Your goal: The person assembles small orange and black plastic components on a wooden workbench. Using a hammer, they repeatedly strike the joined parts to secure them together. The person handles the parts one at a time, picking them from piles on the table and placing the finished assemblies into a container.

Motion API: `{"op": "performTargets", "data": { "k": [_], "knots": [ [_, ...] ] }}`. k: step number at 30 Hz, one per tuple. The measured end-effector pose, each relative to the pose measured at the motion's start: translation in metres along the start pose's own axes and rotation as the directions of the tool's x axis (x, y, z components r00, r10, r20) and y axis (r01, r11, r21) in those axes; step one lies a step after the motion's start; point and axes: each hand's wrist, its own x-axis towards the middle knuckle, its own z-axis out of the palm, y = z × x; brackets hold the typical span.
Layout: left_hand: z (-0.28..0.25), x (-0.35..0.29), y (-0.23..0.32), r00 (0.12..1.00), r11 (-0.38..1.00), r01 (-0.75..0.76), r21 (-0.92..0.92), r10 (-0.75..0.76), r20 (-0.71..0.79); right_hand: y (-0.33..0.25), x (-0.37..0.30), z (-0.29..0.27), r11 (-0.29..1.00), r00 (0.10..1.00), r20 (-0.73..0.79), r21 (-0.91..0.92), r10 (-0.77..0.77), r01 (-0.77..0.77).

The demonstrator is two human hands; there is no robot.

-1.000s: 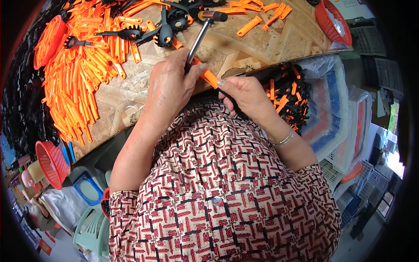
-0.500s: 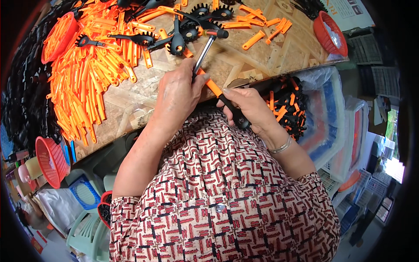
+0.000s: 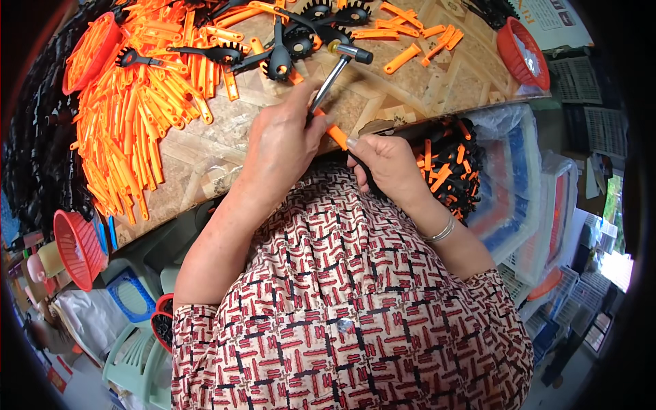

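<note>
My left hand (image 3: 283,140) is closed around a small hammer (image 3: 331,82), whose metal shaft rises up and to the right to a black and yellow head. From beside those fingers an orange handle (image 3: 335,135) runs down to my right hand (image 3: 395,169). That hand pinches the kitchen utensil where the orange handle meets its black part (image 3: 372,181); the black end is mostly hidden under my palm. Just beyond the hammer, black pasta servers (image 3: 298,44) and a black slotted spoon (image 3: 278,63) lie on the table.
A big heap of orange handles (image 3: 140,126) covers the table's left side. Loose orange handles (image 3: 402,59) lie at the far right. Red baskets (image 3: 523,58) stand around the table (image 3: 219,140). Below its right edge sits a pile of black and orange utensils (image 3: 444,164), beside wrapped plastic crates (image 3: 509,184).
The hammer's head has shifted a little right. My right hand has turned slightly over the utensil, so less of its black end shows. Both hands keep their holds.
</note>
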Motion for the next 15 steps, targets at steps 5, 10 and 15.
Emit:
{"op": "performTargets", "data": {
  "k": [5,10,15],
  "knots": [
    [-0.035,-0.029,0.007,0.978,0.796,0.182,-0.577,-0.209,0.02,-0.005,-0.001,0.002,0.998,0.998,-0.022,0.006,0.059,-0.059],
    [-0.059,-0.06,-0.004,0.998,0.991,-0.039,0.131,0.034,0.044,-0.005,-0.002,0.002,0.998,0.999,-0.005,0.038,0.048,-0.048],
    [-0.062,-0.073,0.001,0.985,0.973,-0.089,0.211,0.117,-0.124,-0.007,-0.003,0.005,1.0,1.0,-0.014,0.009,0.02,-0.02]
  ]
}}
